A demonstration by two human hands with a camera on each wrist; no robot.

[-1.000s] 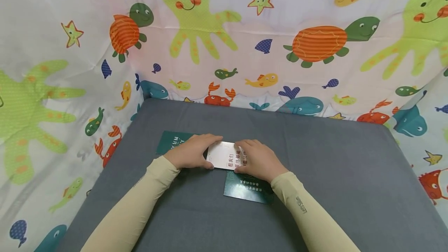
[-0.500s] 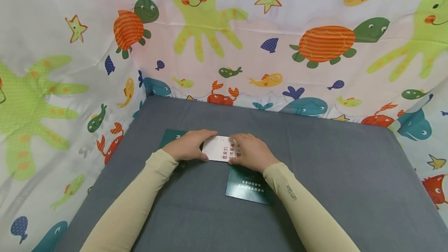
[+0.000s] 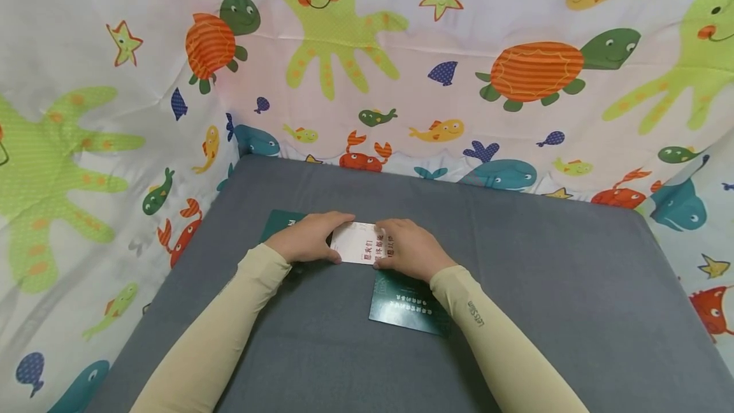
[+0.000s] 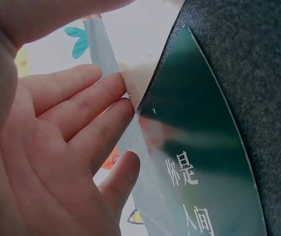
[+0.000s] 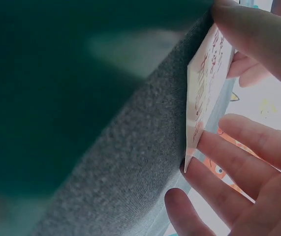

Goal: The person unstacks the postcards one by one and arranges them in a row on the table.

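A white card (image 3: 351, 244) printed with red characters lies between my hands in the head view. My left hand (image 3: 305, 236) grips its left end, thumb at the near edge and fingers at the far edge. The right end is held the same way by my right hand (image 3: 414, 251), which hides part of the print. Partly under my left hand is a dark green card (image 3: 278, 224) with white characters; the left wrist view shows it beside the white card's corner. A second green card (image 3: 401, 303) lies nearer, partly covered by my right hand and sleeve.
Grey cloth (image 3: 321, 349) covers the table. A white curtain (image 3: 401, 69) printed with sea animals rises along its back and sides.
Both hands have shifted the white card left and a little away from me, then stayed nearly still over the last half second. The head view has also tilted slightly.
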